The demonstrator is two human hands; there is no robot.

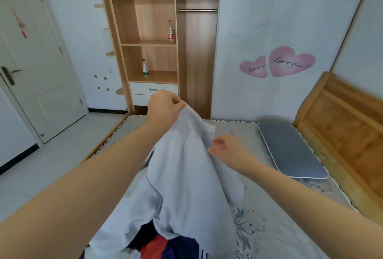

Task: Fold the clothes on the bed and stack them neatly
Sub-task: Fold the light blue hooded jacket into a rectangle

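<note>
A white garment (182, 171) is lifted off the bed (286, 227). My left hand (163, 106) grips its top edge and holds it up above the mattress. My right hand (226, 147) is at the garment's right edge with curled fingers pinching the cloth there. The lower part of the garment drapes onto a heap of other clothes (165, 244) at the near edge, where dark blue, red and white fabric shows.
A grey pillow (290, 150) lies at the right by the wooden headboard (342, 126). Beyond the bed stands an open wooden wardrobe (155, 36) holding two bottles. A white door (31, 61) is at the left, tiled floor beside the bed.
</note>
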